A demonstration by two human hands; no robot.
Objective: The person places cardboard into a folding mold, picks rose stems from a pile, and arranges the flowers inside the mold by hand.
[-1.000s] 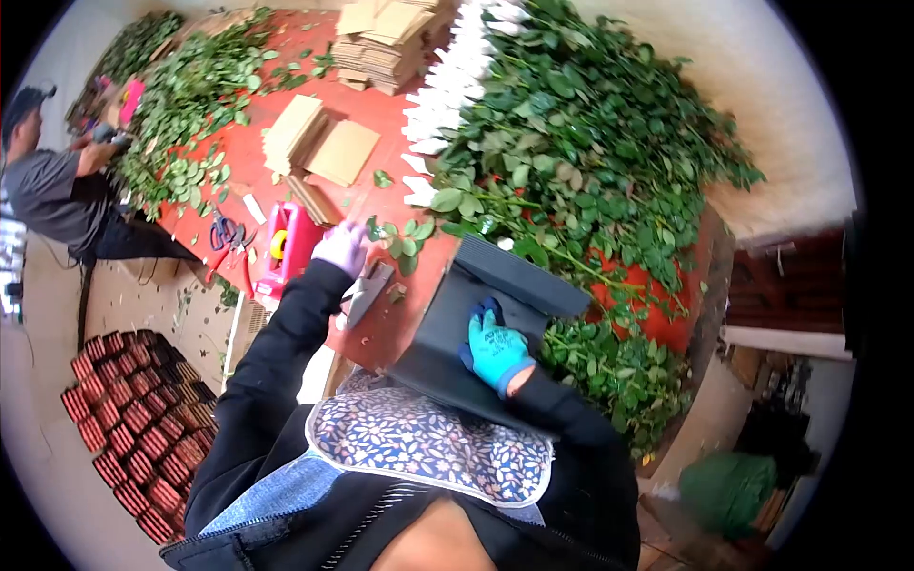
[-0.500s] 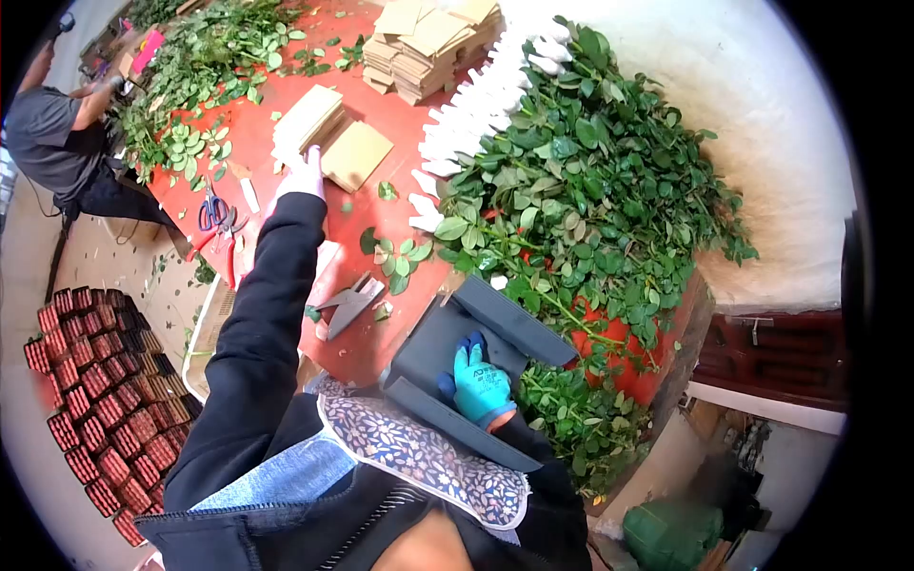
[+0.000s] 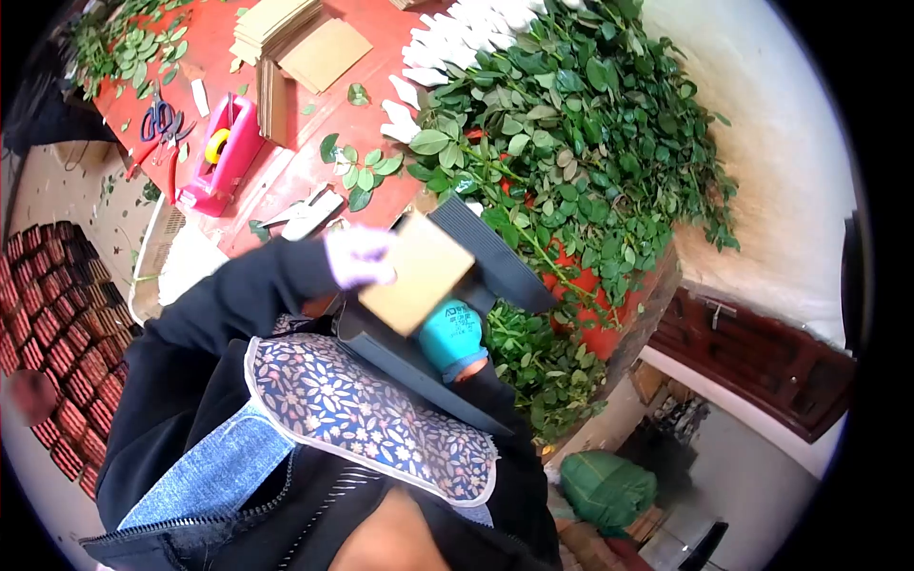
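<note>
My left hand [image 3: 357,257], in a pale lavender glove, grips a square piece of tan cardboard [image 3: 419,276] by its left edge. The cardboard is held over a dark grey tray [image 3: 500,257] with two raised, ridged side walls. My right hand [image 3: 452,338], in a teal glove, is inside the tray, just under the cardboard's lower right corner; its fingers are hidden behind the cardboard. Beyond the tray lies a big heap of leafy green stems [image 3: 590,152], with white tapered wraps [image 3: 457,48] at their far ends.
Stacked cardboard pieces [image 3: 276,24] lie at the table's far side. A pink tape dispenser [image 3: 224,162], scissors [image 3: 160,122], red-handled pliers or pruners [image 3: 171,171] and a grey metal tool [image 3: 312,211] are on the red table. A dark red door [image 3: 752,352] is at right.
My left hand has come back from the cardboard stack to the tray, bringing one piece. The view has shifted, and the pink tape dispenser now shows. My right hand stays at the tray.
</note>
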